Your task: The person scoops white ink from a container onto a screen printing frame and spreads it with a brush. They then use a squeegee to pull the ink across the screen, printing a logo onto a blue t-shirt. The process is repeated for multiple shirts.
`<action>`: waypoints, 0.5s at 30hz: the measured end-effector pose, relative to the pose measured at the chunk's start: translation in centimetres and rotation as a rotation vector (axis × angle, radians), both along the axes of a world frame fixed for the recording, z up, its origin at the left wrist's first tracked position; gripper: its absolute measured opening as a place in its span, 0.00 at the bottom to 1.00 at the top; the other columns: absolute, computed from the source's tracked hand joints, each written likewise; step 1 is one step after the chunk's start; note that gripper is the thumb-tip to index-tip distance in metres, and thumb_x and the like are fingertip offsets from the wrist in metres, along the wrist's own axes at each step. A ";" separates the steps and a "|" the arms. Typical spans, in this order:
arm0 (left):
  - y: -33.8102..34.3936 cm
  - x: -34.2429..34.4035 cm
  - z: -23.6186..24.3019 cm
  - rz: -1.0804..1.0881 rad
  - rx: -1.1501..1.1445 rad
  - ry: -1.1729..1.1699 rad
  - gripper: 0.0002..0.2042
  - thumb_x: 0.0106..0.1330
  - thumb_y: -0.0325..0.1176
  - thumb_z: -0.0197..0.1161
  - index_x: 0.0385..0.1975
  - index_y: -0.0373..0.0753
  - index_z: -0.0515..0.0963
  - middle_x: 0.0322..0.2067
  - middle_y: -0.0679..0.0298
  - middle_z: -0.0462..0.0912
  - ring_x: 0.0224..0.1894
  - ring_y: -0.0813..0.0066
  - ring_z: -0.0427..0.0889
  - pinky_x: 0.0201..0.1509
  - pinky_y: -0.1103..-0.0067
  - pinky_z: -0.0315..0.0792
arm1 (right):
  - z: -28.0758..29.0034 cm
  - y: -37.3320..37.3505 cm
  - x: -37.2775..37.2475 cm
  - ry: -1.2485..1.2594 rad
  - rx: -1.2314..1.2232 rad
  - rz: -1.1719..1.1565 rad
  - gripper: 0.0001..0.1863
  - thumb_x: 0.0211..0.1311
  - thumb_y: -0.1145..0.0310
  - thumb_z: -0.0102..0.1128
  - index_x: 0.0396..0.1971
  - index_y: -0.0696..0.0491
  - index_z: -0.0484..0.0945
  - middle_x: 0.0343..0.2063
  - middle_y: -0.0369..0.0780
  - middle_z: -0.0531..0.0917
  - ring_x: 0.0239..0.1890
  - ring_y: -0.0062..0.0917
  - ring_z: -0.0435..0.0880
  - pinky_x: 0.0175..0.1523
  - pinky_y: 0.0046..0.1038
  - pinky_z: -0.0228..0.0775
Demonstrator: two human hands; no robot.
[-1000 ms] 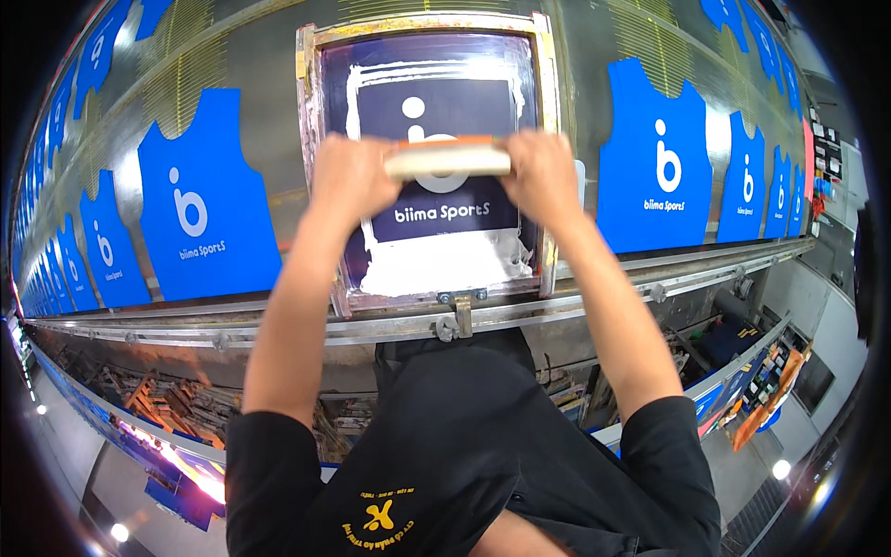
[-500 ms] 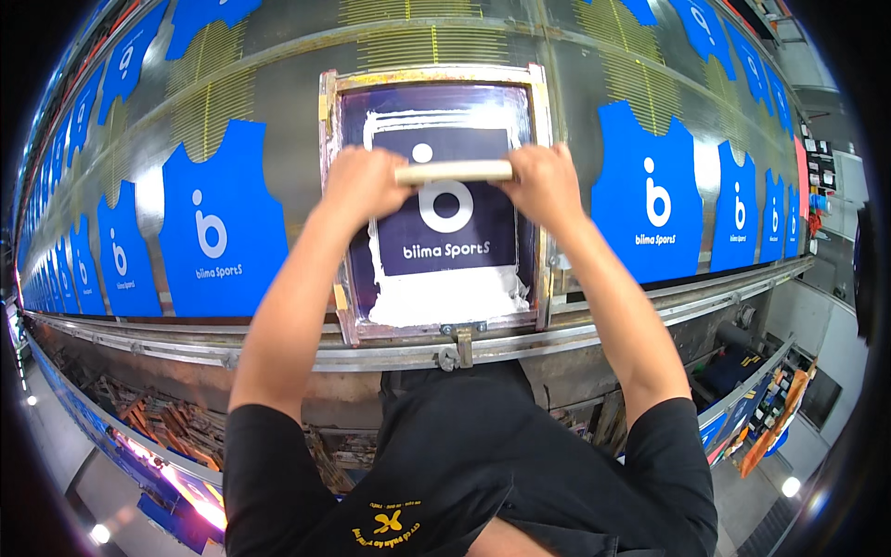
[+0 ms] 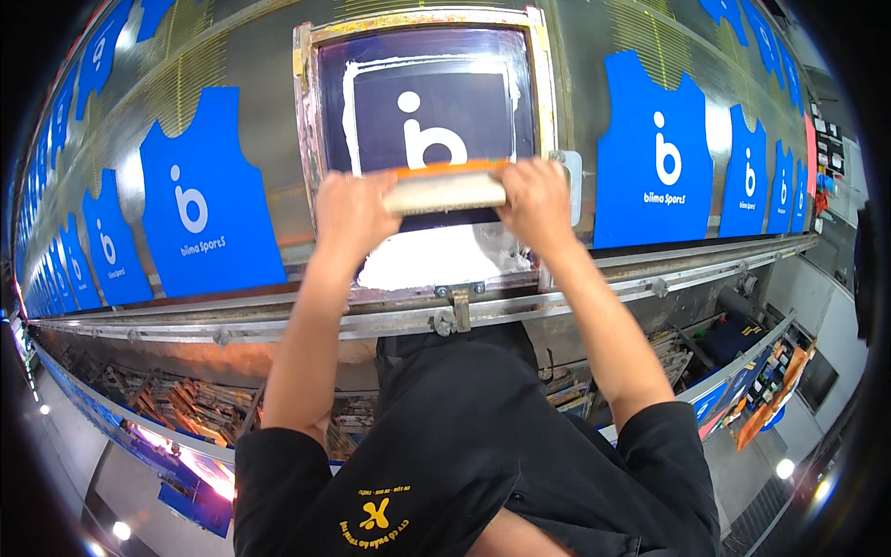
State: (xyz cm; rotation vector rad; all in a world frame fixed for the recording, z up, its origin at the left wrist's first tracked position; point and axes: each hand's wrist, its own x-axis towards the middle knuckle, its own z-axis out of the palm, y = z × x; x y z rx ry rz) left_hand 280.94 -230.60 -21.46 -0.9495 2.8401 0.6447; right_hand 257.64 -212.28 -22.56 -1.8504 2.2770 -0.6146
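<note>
My left hand (image 3: 357,209) and my right hand (image 3: 534,200) are closed on the two ends of a pale squeegee (image 3: 445,190) with an orange edge, held crosswise on a framed printing screen (image 3: 307,84). Above the squeegee, the screen's dark panel shows a white design. A band of white ink (image 3: 408,255) lies below it along the screen's near end. The squeegee hides the lower part of the design. A metal clamp (image 3: 459,311) joins the frame's near side to the rail.
Blue vest panels (image 3: 654,148) with white prints lie in rows on the long table (image 3: 255,56) at both sides. A metal rail (image 3: 613,283) runs along the near edge. Stacks of used wooden-looking pieces (image 3: 167,399) sit on shelves under the table, around my dark-clothed body.
Compared with the earlier frames, both hands and the squeegee have moved down the screen toward me, over the lower lettering and nearer the ink band. The camera's view has shifted as well.
</note>
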 end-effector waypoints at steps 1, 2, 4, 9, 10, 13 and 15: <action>2.5 1.6 0.3 0.006 0.014 -0.016 0.21 0.49 0.36 0.75 0.46 0.43 0.92 0.40 0.55 0.93 0.42 0.55 0.92 0.48 0.63 0.80 | 0.4 2.2 1.7 -0.009 0.018 -0.006 0.21 0.38 0.76 0.78 0.38 0.50 0.85 0.32 0.37 0.83 0.41 0.36 0.82 0.49 0.40 0.69; 5.2 3.2 0.9 0.014 0.039 -0.002 0.20 0.49 0.35 0.75 0.46 0.43 0.92 0.43 0.56 0.93 0.45 0.58 0.91 0.51 0.63 0.79 | 1.0 4.4 3.5 -0.007 0.018 -0.008 0.21 0.38 0.77 0.77 0.37 0.49 0.84 0.32 0.36 0.83 0.42 0.36 0.82 0.50 0.40 0.69; 8.3 4.8 1.5 0.017 0.004 0.092 0.19 0.49 0.34 0.75 0.45 0.43 0.91 0.46 0.58 0.93 0.48 0.61 0.90 0.54 0.65 0.76 | 1.5 6.9 5.5 0.001 -0.024 -0.013 0.21 0.37 0.77 0.77 0.36 0.49 0.84 0.33 0.36 0.84 0.42 0.35 0.82 0.50 0.40 0.69; 9.2 5.7 3.7 -0.123 -0.036 0.090 0.18 0.53 0.35 0.76 0.45 0.41 0.90 0.41 0.62 0.91 0.44 0.60 0.88 0.55 0.65 0.73 | 2.2 8.8 4.9 -0.092 -0.033 0.033 0.19 0.39 0.74 0.80 0.35 0.49 0.83 0.34 0.35 0.85 0.42 0.33 0.84 0.50 0.38 0.69; 8.9 5.2 3.7 -0.140 0.005 0.110 0.15 0.56 0.39 0.77 0.42 0.41 0.89 0.38 0.61 0.88 0.40 0.58 0.86 0.52 0.63 0.74 | 2.3 8.6 4.3 -0.067 -0.026 0.047 0.17 0.43 0.68 0.83 0.32 0.49 0.83 0.31 0.35 0.84 0.39 0.34 0.84 0.49 0.38 0.69; 8.5 3.4 2.9 -0.137 0.035 0.151 0.13 0.60 0.44 0.78 0.36 0.42 0.87 0.36 0.61 0.87 0.37 0.57 0.85 0.46 0.62 0.76 | 2.4 7.4 3.0 -0.144 0.089 0.062 0.16 0.47 0.62 0.84 0.27 0.49 0.81 0.26 0.37 0.82 0.36 0.35 0.83 0.46 0.40 0.68; 7.7 2.1 2.1 -0.143 0.003 0.075 0.23 0.61 0.57 0.76 0.27 0.40 0.85 0.29 0.59 0.87 0.35 0.54 0.87 0.40 0.61 0.79 | 2.4 5.9 2.1 -0.177 0.262 0.078 0.23 0.49 0.49 0.84 0.27 0.52 0.83 0.26 0.42 0.85 0.36 0.41 0.87 0.45 0.45 0.74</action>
